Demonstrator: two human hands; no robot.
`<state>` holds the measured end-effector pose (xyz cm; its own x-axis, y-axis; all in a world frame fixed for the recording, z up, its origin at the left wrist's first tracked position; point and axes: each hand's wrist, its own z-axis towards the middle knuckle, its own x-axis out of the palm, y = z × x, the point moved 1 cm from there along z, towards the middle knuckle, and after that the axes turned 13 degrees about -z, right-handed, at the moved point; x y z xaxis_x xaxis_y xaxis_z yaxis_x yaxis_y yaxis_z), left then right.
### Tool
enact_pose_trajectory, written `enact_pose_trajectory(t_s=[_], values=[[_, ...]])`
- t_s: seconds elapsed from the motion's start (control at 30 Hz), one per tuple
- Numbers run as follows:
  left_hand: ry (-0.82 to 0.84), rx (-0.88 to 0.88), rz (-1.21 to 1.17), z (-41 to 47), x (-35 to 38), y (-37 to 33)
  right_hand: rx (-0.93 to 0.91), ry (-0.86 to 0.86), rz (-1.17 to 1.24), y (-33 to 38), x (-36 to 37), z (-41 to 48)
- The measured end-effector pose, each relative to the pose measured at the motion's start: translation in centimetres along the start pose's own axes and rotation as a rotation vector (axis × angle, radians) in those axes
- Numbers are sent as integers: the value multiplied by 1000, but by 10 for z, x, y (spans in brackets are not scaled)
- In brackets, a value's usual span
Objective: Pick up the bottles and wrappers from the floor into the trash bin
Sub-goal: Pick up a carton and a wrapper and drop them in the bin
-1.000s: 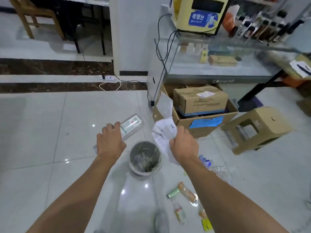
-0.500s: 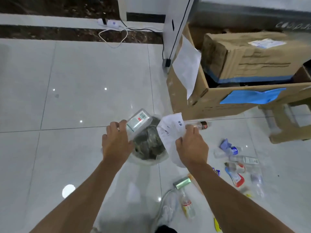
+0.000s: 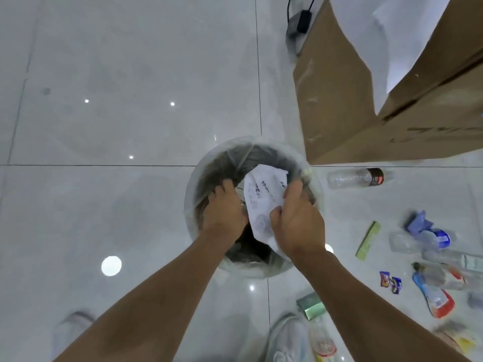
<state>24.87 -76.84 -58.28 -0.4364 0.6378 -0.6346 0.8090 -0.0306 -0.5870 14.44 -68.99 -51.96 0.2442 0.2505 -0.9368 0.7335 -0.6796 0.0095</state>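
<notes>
The round trash bin [image 3: 193, 189], lined with a clear bag, stands on the tiled floor right below me. My left hand [image 3: 225, 208] reaches into its mouth, back upward, and whatever is under its fingers is hidden. My right hand [image 3: 298, 218] grips a white printed wrapper [image 3: 263, 195] over the bin's opening. Litter lies to the right: a clear bottle with a dark label [image 3: 355, 177], a green wrapper [image 3: 368, 240], a blue wrapper with crushed bottles [image 3: 424, 231], a small red and blue wrapper [image 3: 390, 282] and a red-edged pouch [image 3: 433, 297].
A big cardboard box [image 3: 352, 100] with white paper hanging over it stands just right of the bin. A black power adapter [image 3: 298, 23] sits behind it. A green packet [image 3: 312, 307] and a bottle [image 3: 322, 340] lie beside my shoe [image 3: 286, 340].
I have leaned down over the bin. Both hands dropped from above its rim into its mouth. The clear bottle seen in my left hand earlier is out of sight.
</notes>
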Motion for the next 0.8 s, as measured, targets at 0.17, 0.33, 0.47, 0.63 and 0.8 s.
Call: enact_pose_trajectory(t_s=[0.17,0.33,0.47,0.63,0.8], values=[[83,-53,181,25,27,14,93,29,39,6,35,17],[26,-113,-35,20,19,21,196,46,114,12,41,26],[-57,41,-228,11,-9,16,231,76,101,28,45,34],[-50,192,-280,-1,-18,11,75,491,180,47,67,30],[-46,180,-191,-3,-21,8,40,280,166,40,51,16]])
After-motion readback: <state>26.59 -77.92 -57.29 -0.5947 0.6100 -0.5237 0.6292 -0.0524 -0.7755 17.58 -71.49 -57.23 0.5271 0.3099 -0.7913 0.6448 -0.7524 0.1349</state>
